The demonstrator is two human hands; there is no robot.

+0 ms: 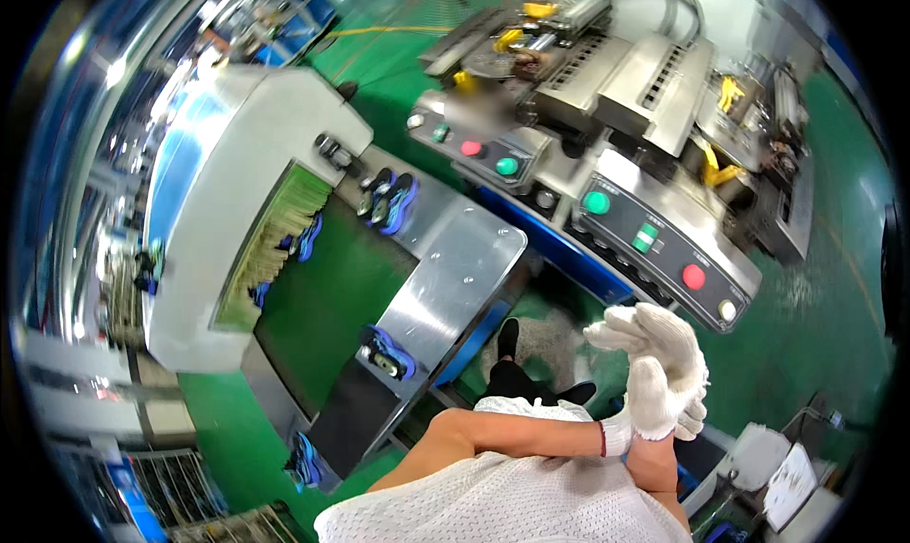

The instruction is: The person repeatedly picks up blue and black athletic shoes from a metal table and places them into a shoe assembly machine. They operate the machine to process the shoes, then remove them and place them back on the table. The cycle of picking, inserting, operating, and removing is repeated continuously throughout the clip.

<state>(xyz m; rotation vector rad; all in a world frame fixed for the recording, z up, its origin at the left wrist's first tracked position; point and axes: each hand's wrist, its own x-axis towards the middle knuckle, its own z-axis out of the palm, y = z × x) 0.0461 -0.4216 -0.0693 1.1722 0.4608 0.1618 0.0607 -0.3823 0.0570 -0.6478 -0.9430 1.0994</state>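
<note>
White knitted gloves cover both my hands, held together right of centre. My right hand [654, 358] is raised, fingers bent towards the left and thumb apart from them, with nothing in it. My left hand [617, 433] crosses behind the right wrist, its red-edged cuff showing on the near side. Its fingertips curl round the far side, gripping the cuff of the right glove; its palm is hidden. Just beyond my hands is a control panel [664, 244] with green, red and white buttons.
Behind the panels stands a metal press machine [654, 88]. At left, a white tunnel housing [213, 249] has a fringed opening over a green conveyor [332, 278]. Blue and black shoe pieces [389, 352] lie along its metal edge [460, 273]. A pale box [758, 453] stands at lower right.
</note>
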